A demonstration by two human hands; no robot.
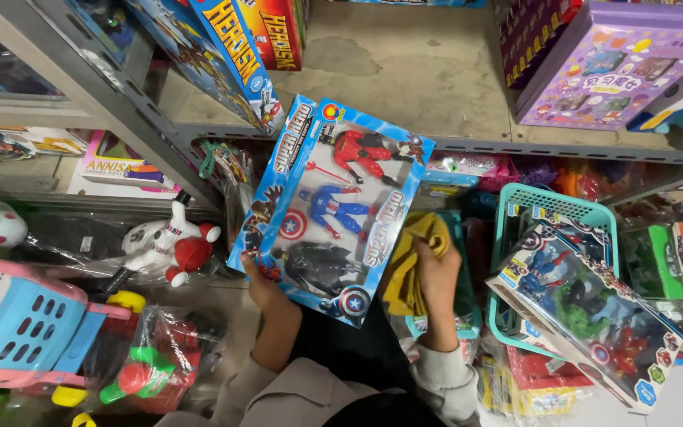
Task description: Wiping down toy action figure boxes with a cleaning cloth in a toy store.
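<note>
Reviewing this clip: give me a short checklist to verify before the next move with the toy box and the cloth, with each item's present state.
1. Left hand grips blue figure box at its lower corner: ok.
2. Right hand holds yellow cloth: ok.
3. Cloth touching the box's right edge: cannot tell.
4. Box window intact, three figures in place: ok.
5. Bare shelf space above the box: ok.
6. Teal basket apart from right hand: ok.
</note>
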